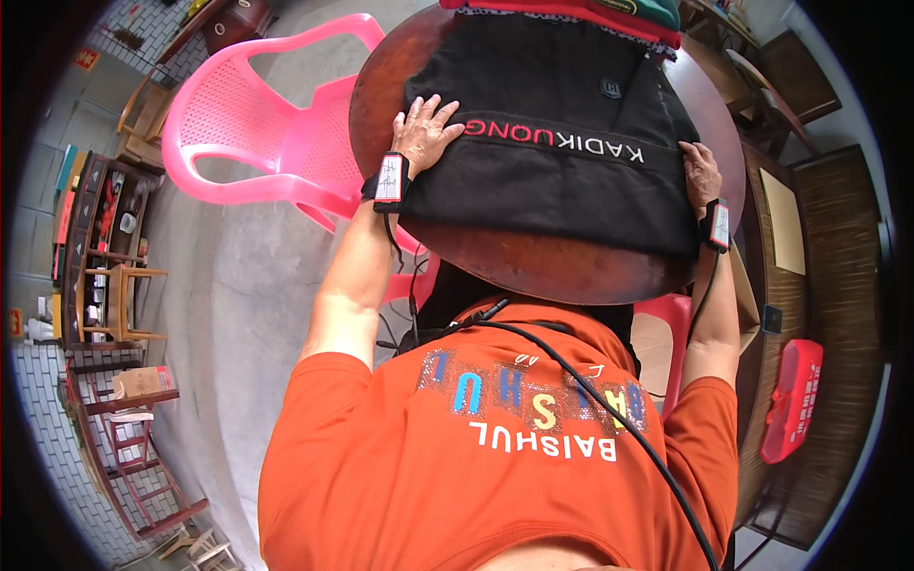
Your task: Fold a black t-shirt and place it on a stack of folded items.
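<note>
A black garment (528, 193), folded into a broad flat shape, lies on a round brown wooden table (571, 278). A band with red and white lettering crosses it, and a small dark badge (610, 88) sits farther up. My left hand (423, 135) rests palm down on the garment's left side with its fingers apart. At the right edge of the cloth, my right hand (701, 175) touches the garment with bent fingers. Its thumb is hidden, so whether it pinches the fabric is unclear.
Folded red and green cloths (571, 18) lie at the table's far edge. A pink plastic armchair (285, 128) stands close on the left. To the right are a brown wooden surface (835, 300) and a red box (792, 401). A black cable (607, 407) runs across my orange shirt.
</note>
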A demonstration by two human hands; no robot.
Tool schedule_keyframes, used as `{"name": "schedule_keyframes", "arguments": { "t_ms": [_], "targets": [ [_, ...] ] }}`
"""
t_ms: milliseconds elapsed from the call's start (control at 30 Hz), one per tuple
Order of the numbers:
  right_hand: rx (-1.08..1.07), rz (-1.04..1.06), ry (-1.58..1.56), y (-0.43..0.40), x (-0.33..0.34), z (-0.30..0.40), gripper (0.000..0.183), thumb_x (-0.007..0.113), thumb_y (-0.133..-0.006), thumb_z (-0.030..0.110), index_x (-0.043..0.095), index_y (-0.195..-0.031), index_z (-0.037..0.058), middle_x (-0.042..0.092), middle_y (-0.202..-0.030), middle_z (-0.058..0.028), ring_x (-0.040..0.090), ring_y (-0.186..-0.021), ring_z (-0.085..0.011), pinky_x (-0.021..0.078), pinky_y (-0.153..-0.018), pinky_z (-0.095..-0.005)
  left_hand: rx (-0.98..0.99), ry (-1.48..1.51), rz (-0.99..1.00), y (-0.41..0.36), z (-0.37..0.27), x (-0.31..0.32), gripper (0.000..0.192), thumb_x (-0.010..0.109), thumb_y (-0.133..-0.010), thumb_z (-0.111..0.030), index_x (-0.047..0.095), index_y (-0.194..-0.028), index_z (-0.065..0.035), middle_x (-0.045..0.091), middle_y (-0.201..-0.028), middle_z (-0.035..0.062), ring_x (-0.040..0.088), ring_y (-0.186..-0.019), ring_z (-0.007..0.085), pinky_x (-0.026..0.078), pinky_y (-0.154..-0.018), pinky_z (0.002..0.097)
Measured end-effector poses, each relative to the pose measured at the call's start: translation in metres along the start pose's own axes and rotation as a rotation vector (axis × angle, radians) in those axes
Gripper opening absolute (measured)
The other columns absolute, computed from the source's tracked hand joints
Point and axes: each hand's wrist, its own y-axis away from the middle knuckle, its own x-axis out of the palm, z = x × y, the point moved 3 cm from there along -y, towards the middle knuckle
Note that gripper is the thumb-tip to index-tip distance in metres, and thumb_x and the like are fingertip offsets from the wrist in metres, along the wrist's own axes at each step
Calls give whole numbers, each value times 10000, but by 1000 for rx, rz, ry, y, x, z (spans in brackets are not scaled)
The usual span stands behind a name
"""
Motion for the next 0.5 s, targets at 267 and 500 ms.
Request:
{"name": "schedule_keyframes", "arguments": {
  "t_ms": [267,500],
  "targets": [
    [42,103,-168,18,-29,-22,384,545,-880,159,522,-1263,179,425,-1358,-118,468,-1196,-376,431,-974,-391,91,-48,-170,38,26,-18,566,570,-860,-418,437,-1345,-159,407,-1391,137,313,-1336,322,276,-1059,503],
    [-81,400,-91,72,-116,11,699,583,-716,-96,431,-1349,159,428,-1360,-133,475,-1203,-342,430,-996,-379,257,239,-103,107,44,-74,584,701,-761,-300,504,-1284,-130,475,-1298,148,427,-1240,322,372,-1017,426]
  ]
}}
